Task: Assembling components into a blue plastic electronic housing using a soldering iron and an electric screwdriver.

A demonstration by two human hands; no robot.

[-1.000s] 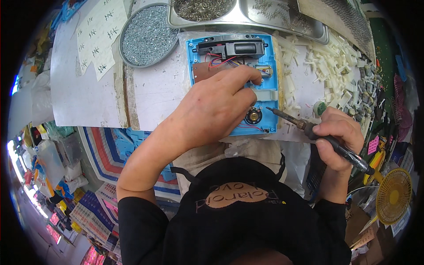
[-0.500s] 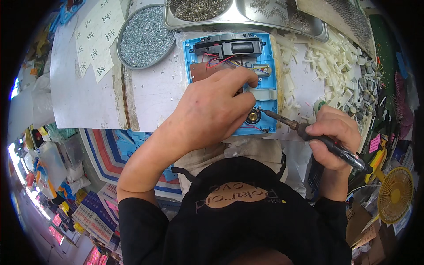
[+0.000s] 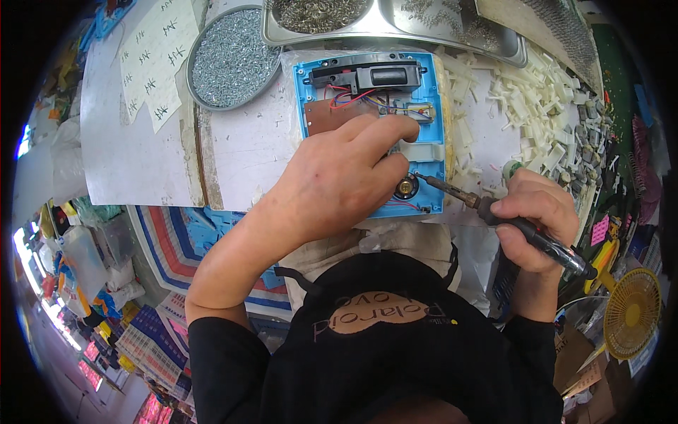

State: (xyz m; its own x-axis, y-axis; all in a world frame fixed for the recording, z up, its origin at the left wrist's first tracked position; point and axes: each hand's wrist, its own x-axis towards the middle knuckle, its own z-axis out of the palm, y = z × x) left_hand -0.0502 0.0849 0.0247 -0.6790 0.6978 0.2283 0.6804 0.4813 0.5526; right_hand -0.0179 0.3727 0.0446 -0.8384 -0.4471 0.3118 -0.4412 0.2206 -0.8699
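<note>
A light blue plastic case (image 3: 438, 180) lies open in front of me, with red and blue wires inside. My left hand (image 3: 346, 169) reaches over its middle, fingers bent in toward each other; what they hold, if anything, is hidden. In my right hand (image 3: 540, 219) is a soldering iron (image 3: 522, 226), its thin tip pointing left at the edge of a small round speaker (image 3: 406, 186) low in the case. A brown circuit board (image 3: 325, 115) partly shows behind the left hand. Along the case's far side runs a black plastic part (image 3: 385, 76).
A round bowl of small screws (image 3: 236, 60) stands back left, beside a handwritten paper sheet (image 3: 159, 56). Metal trays (image 3: 395, 28) with small springs line the back. White plastic parts (image 3: 540, 113) are heaped at right. A yellow fan (image 3: 632, 311) stands lower right.
My left hand has shifted very slightly, its index finger reaching a little further right. The soldering iron stays almost where it was, with its tip by the speaker.
</note>
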